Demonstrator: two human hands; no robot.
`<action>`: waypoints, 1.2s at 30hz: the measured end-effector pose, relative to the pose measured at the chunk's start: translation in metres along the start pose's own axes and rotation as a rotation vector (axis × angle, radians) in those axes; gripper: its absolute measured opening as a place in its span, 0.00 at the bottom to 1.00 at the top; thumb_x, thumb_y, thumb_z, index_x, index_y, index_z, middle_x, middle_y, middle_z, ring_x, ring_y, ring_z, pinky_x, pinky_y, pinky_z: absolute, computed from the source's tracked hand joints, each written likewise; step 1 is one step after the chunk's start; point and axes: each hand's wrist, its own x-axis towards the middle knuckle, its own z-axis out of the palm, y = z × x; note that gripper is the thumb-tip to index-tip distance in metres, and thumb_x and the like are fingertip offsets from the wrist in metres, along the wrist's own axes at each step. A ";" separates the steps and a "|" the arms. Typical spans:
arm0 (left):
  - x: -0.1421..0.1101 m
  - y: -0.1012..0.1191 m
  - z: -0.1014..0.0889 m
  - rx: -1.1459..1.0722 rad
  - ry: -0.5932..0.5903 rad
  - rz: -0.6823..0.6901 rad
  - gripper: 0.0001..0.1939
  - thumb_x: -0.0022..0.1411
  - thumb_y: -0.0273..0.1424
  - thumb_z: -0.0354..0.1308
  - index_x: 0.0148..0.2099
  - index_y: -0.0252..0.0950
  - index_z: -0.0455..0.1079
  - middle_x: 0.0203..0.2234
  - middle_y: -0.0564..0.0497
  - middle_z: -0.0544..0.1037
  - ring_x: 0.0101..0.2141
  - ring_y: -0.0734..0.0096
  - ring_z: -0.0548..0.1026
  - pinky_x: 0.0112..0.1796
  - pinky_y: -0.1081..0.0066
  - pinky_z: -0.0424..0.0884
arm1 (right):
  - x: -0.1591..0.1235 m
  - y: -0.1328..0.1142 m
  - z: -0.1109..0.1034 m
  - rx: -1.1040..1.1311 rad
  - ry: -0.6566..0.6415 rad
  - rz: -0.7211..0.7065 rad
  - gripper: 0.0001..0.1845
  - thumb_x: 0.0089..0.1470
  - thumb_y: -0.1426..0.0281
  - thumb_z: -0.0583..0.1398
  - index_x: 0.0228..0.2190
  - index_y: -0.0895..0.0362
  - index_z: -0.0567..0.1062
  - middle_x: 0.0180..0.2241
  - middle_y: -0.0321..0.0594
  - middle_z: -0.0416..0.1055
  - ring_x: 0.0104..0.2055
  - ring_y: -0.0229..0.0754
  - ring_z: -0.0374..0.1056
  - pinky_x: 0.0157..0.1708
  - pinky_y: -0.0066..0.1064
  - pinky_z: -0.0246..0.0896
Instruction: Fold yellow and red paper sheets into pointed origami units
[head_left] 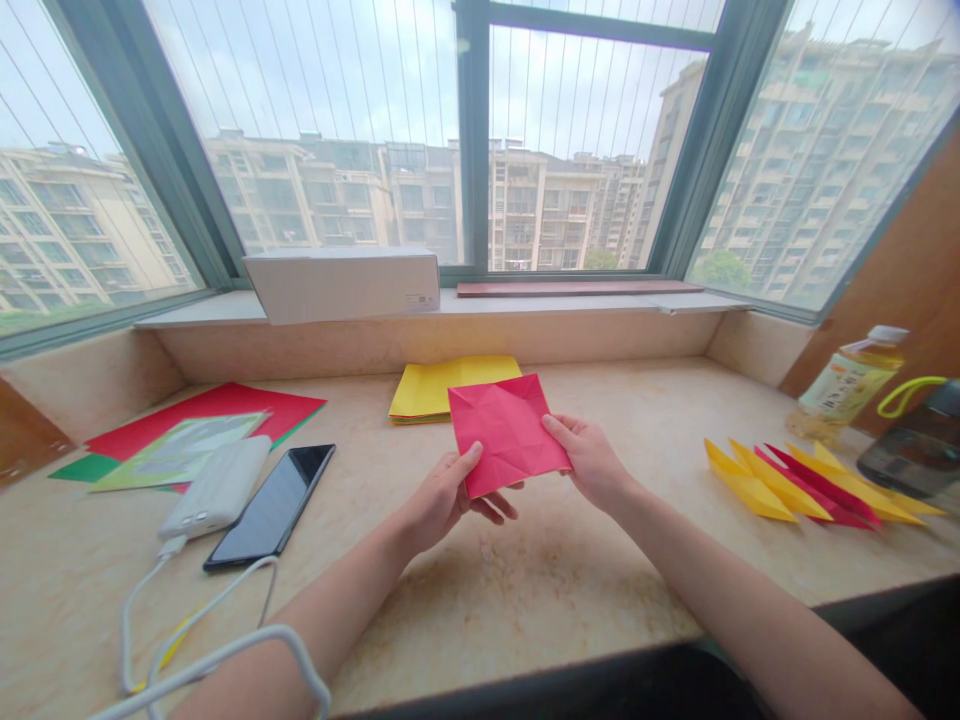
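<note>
A square of red paper point(510, 430) with crease lines is held up above the countertop, tilted toward me. My left hand point(448, 492) grips its lower left corner, thumb on top and fingers underneath. At the right edge, my right hand point(589, 458) pinches the sheet between thumb and fingers. Behind the red square lies a stack of yellow paper point(431, 388), partly covered by it. Several folded yellow paper pieces point(750, 487) lie in a row at the right, with folded red pieces point(821, 490) among them.
At the left are red sheets point(217, 405), a white power bank point(217, 487) with a white cable point(277, 632), and a black phone point(274, 507). A drink bottle point(851, 380) and a dark bottle point(919, 440) stand at the right. A white box point(345, 285) sits on the windowsill.
</note>
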 end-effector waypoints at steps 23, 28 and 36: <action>0.009 0.006 -0.007 -0.104 0.351 0.287 0.20 0.61 0.39 0.62 0.53 0.36 0.71 0.41 0.46 0.82 0.40 0.61 0.80 0.40 0.67 0.76 | -0.003 0.014 0.000 -0.083 -0.090 -0.129 0.20 0.53 0.50 0.62 0.36 0.54 0.74 0.29 0.39 0.79 0.28 0.47 0.76 0.29 0.37 0.72; 0.014 0.002 -0.016 0.256 0.421 0.556 0.17 0.62 0.40 0.60 0.49 0.35 0.74 0.43 0.46 0.81 0.42 0.59 0.78 0.42 0.67 0.73 | -0.001 0.017 -0.005 -0.389 -0.048 -0.354 0.17 0.59 0.53 0.58 0.36 0.54 0.76 0.35 0.42 0.79 0.37 0.48 0.75 0.37 0.38 0.70; 0.013 -0.001 -0.024 0.670 0.465 0.603 0.14 0.66 0.36 0.55 0.47 0.34 0.74 0.42 0.45 0.80 0.43 0.60 0.76 0.46 0.65 0.70 | 0.001 0.010 -0.009 -0.635 -0.006 -0.551 0.16 0.63 0.59 0.55 0.45 0.53 0.76 0.44 0.43 0.78 0.44 0.47 0.73 0.44 0.39 0.67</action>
